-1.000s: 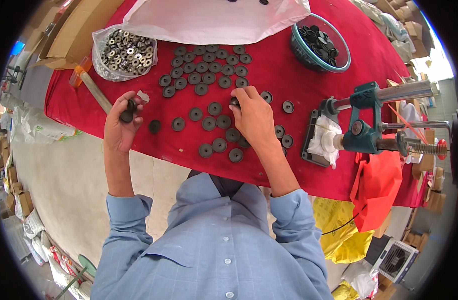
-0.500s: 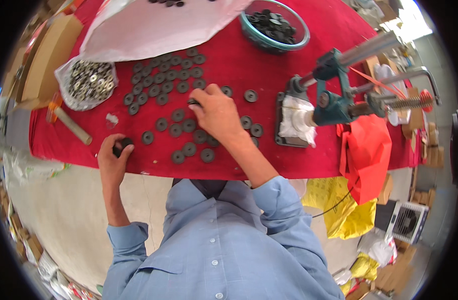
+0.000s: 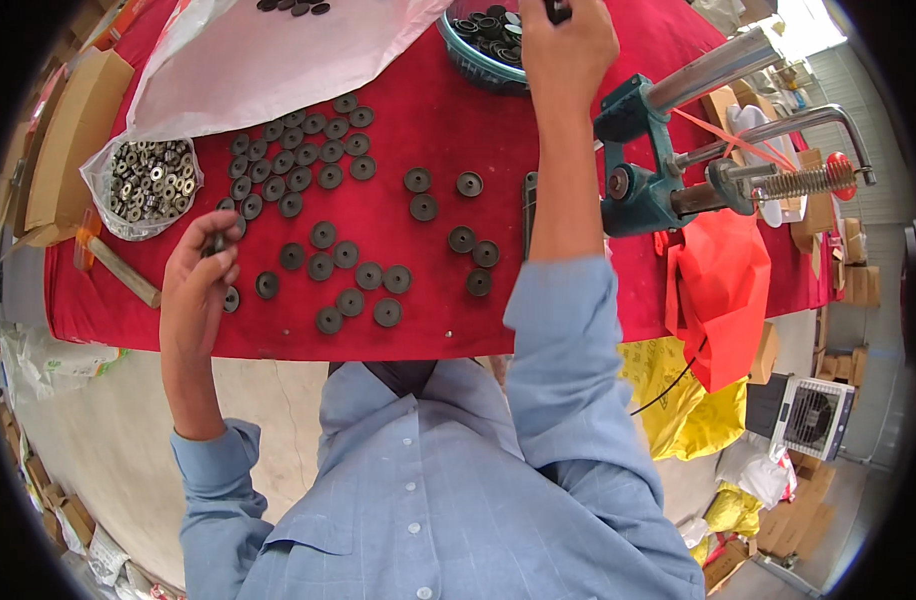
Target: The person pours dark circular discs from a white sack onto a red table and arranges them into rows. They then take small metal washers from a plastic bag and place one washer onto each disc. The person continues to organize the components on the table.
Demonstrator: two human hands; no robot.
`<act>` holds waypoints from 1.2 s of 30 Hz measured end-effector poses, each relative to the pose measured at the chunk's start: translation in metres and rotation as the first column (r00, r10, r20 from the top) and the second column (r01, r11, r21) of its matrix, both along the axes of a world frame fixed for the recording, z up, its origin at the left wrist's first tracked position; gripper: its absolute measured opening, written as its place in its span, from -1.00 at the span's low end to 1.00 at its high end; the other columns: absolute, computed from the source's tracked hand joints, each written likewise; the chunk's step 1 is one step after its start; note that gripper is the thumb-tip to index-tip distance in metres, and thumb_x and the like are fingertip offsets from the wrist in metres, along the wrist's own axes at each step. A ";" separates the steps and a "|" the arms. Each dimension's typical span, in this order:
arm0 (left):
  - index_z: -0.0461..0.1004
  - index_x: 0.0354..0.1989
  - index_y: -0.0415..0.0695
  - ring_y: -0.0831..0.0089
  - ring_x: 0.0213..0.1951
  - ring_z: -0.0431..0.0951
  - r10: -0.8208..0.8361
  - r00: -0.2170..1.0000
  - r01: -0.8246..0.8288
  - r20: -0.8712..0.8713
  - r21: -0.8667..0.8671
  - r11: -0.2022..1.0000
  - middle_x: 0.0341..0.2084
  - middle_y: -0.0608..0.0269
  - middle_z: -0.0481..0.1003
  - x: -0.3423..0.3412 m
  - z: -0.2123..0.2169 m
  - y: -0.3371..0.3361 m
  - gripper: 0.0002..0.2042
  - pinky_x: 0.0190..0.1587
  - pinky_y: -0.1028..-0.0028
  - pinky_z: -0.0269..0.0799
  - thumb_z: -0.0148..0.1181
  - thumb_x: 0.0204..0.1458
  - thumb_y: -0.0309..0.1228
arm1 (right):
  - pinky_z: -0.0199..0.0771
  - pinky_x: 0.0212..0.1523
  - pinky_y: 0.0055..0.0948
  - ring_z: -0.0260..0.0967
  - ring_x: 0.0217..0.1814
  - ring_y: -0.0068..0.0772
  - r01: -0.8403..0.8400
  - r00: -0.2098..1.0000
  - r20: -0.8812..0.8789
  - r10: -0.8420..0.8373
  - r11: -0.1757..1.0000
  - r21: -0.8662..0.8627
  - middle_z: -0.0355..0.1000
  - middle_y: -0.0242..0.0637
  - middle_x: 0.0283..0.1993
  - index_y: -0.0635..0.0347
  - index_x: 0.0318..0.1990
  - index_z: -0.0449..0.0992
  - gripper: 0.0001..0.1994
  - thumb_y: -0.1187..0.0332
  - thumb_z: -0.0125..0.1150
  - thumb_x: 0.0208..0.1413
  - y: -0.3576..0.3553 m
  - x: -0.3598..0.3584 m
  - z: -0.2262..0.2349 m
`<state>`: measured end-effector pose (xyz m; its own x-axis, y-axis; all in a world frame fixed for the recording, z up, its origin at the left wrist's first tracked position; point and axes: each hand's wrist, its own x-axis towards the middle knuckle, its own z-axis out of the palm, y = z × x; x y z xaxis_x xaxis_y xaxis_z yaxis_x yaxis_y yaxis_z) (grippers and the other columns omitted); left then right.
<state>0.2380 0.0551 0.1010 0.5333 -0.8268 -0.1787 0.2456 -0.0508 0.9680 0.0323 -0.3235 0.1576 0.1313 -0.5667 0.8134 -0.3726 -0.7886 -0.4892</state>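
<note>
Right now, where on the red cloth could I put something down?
The red cloth is bare between the big disc group and the right forearm, in front of the teal bowl. It's crowded where that group packs tight beside the bag of metal rings.

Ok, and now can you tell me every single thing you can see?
Round discs: dozens, dark grey, spread on the cloth
Cloth: one, red, middle
Sheet: one, whitish, top left
Basin: one, teal, top middle
Black discs: many, black, in the basin
Metal rings: many, silvery, in a whitish bag, left
Wooden handle: one, tan, left
Cardboard boxes: several, brown, far left and right
Press: one, green and silver, right
Fabric: one, red, below the press
Yellow bags: at least two, yellow, lower right
Shirt: one, blue, bottom
Left hand: one, bare, left, holding a dark piece
Right hand: one, bare, by the basin, holding a black piece
</note>
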 end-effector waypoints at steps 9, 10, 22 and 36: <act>0.53 0.18 -0.31 0.61 -0.09 0.44 -0.272 0.945 0.297 0.182 -0.133 0.945 0.01 0.24 0.53 -0.031 0.051 -0.131 -0.61 -0.03 0.58 0.37 0.14 0.17 -0.55 | 0.61 0.14 -0.32 0.66 0.07 -0.25 -0.103 0.995 0.017 0.102 0.986 0.128 0.66 -0.06 -0.01 0.33 0.11 0.61 -0.67 0.41 0.37 0.22 -0.011 -0.016 -0.043; 0.56 0.15 -0.30 0.59 -0.07 0.46 -0.264 0.932 0.305 0.247 -0.142 0.942 -0.02 0.25 0.55 -0.037 0.048 -0.148 -0.63 -0.01 0.56 0.39 0.14 0.16 -0.54 | 0.62 0.09 -0.25 0.63 0.07 -0.16 -0.170 0.985 0.033 0.167 0.970 0.175 0.64 -0.05 0.00 0.31 0.12 0.60 -0.65 0.44 0.36 0.18 0.016 -0.025 -0.047; 0.42 0.31 -0.14 -0.21 0.23 0.43 0.366 0.182 0.082 0.913 -0.385 0.919 0.23 -0.21 0.38 -0.121 -0.002 -0.395 -0.44 0.31 -0.09 0.36 0.31 0.07 -0.55 | 0.63 0.19 -0.28 0.61 0.20 -0.19 -0.283 0.949 0.101 0.299 0.664 0.693 0.58 -0.01 0.16 0.33 0.30 0.46 -0.58 0.54 0.23 0.30 0.143 -0.106 -0.091; 0.37 0.36 -0.34 -0.12 0.45 0.29 -0.162 0.210 -0.091 0.964 0.184 0.979 0.43 -0.18 0.30 0.022 -0.059 -0.085 -0.42 0.49 0.08 0.23 0.33 0.27 -0.27 | 0.12 0.56 0.12 0.13 0.58 0.34 -0.175 0.895 -0.305 0.326 0.885 0.432 0.19 0.30 0.51 0.41 0.45 0.26 -0.35 0.39 0.32 0.27 0.171 -0.063 -0.146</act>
<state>0.2598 -0.0302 0.0424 0.3611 -0.8730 0.3279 -0.8863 -0.2121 0.4116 -0.0308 -0.1523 0.0118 0.5505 -0.7298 0.4053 -0.3967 -0.6559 -0.6422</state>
